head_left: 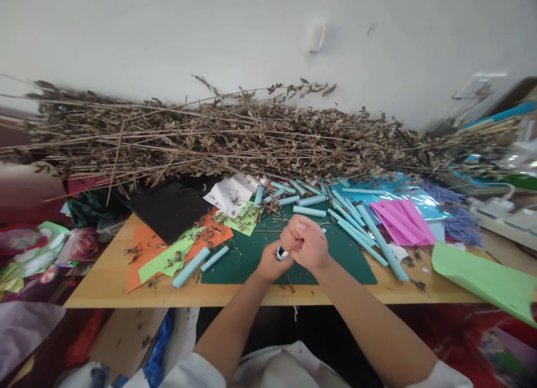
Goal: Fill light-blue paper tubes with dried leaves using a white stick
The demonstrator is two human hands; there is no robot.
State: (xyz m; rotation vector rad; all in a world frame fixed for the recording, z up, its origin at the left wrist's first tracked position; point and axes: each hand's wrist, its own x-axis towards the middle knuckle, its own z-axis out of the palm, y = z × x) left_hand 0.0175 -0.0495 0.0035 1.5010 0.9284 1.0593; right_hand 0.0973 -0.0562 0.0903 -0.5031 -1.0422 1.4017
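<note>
My left hand [271,263] is wrapped round a short light blue paper tube [280,256], whose open end faces me and shows white inside. Pressed up against it on the right, my right hand [309,244] is closed in a fist. Its fingers hide whatever may be inside them. Both hands are above the green cutting mat [346,268]. Behind them lie several rolled light blue paper tubes [309,211] of differing lengths. Two more, a thick blue tube [191,267] and a thinner one [215,258], lie to the left of my hands.
A long heap of dried stalks [235,136] lies along the wall, with crumbs scattered forward. Orange paper [136,259], green strips [168,256] and a black sheet [172,203] are at left. Pink paper [405,223], green paper [482,276] and a power strip [507,217] are at right.
</note>
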